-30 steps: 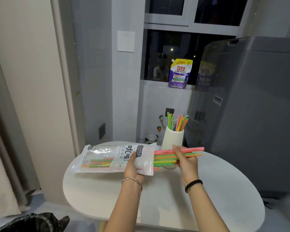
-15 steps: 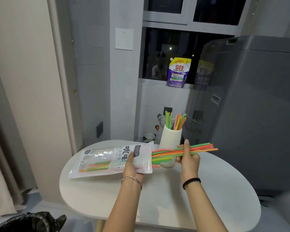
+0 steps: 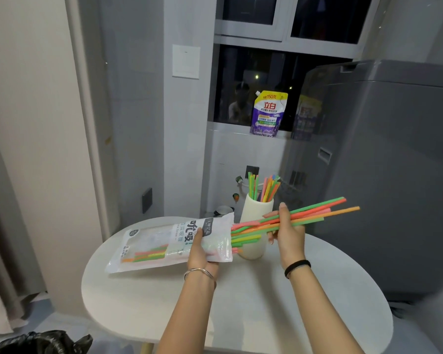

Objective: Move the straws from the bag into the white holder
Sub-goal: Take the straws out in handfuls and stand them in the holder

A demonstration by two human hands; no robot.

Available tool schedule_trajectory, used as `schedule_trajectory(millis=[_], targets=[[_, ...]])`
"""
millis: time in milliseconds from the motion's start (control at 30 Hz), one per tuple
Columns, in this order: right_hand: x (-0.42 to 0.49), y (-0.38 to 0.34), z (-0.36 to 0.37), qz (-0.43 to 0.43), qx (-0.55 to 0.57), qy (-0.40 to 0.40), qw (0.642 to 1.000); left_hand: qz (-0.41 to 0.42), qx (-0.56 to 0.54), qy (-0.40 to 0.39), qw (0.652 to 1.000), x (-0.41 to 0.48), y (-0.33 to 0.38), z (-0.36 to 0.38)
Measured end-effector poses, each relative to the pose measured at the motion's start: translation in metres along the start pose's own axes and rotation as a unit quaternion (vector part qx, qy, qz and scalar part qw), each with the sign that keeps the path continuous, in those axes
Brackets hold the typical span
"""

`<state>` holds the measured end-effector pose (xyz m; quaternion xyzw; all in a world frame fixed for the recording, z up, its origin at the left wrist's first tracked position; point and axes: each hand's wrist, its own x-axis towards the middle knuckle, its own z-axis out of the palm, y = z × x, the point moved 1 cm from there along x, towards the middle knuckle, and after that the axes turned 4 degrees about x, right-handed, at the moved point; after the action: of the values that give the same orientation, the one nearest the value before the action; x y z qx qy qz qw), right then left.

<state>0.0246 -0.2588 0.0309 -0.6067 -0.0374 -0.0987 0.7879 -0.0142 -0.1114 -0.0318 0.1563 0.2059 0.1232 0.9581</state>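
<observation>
Straws [image 3: 315, 213] slid further from crinkly plastic bag [image 3: 164, 241].

Clearance, as I read it: the near half of the table [image 3: 241, 315] is bare, open to either hand. The holder [image 3: 256, 213] mouth is partly filled with upright straws [image 3: 265, 189]; its lower front is crossed by my held bundle [image 3: 315, 213]. The bag [image 3: 164, 244] covers the table's left rear. A grey appliance [image 3: 394, 175] walls off the right side.

Purple pouch [image 3: 268, 114] reads "立白", "150克"; bag [image 3: 169, 244] "吮吸".
</observation>
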Motion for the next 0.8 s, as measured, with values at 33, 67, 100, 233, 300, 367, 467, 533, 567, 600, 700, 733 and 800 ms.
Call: schedule_trajectory(millis=[33, 67, 100, 233, 300, 367, 467, 533, 567, 600, 700, 733, 800], targets=[[0.006, -0.007, -0.002, -0.012, -0.003, -0.001, 1.0, 0.003, -0.006, 0.004, 1.0, 0.002, 0.002, -0.001], [0.013, -0.013, -0.005, -0.023, -0.01, 0.0, 1.0, 0.004, -0.012, 0.006, 1.0, 0.005, 0.004, -0.001], [0.021, -0.02, -0.007, -0.033, -0.02, 0.002, 0.999, 0.006, -0.016, 0.009, 1.0, 0.006, 0.006, -0.001], [0.045, -0.048, -0.014, -0.074, -0.071, 0.003, 0.995, 0.02, -0.029, 0.015, 0.999, 0.017, 0.013, -0.001], [0.056, -0.061, -0.016, -0.093, -0.081, 0.004, 0.992, 0.017, -0.026, 0.016, 0.999, 0.021, 0.014, -0.001], [0.066, -0.072, -0.017, -0.108, -0.082, 0.006, 0.991, 0.006, -0.013, 0.004, 1.0, 0.022, 0.015, 0.001], [0.078, -0.085, -0.017, -0.129, -0.082, 0.003, 0.988, -0.001, -0.007, -0.01, 1.0, 0.022, 0.014, 0.004], [0.083, -0.091, -0.016, -0.144, -0.08, 0.009, 0.986, -0.001, 0.002, -0.014, 1.0, 0.023, 0.012, 0.005], [0.086, -0.093, -0.014, -0.152, -0.08, 0.016, 0.985, -0.008, 0.006, -0.018, 1.0, 0.023, 0.011, 0.006], [0.089, -0.094, -0.014, -0.162, -0.085, 0.022, 0.983, -0.016, 0.011, -0.025, 1.0, 0.024, 0.01, 0.006], [0.095, -0.094, -0.007, -0.187, -0.125, 0.025, 0.974, -0.017, 0.022, -0.031, 0.999, 0.026, 0.008, 0.005], [0.096, -0.092, -0.004, -0.194, -0.138, 0.024, 0.971, -0.016, 0.021, -0.036, 0.999, 0.027, 0.007, 0.005], [0.097, -0.088, 0.002, -0.211, -0.156, 0.021, 0.965, -0.015, 0.022, -0.038, 0.999, 0.029, 0.006, 0.003]])
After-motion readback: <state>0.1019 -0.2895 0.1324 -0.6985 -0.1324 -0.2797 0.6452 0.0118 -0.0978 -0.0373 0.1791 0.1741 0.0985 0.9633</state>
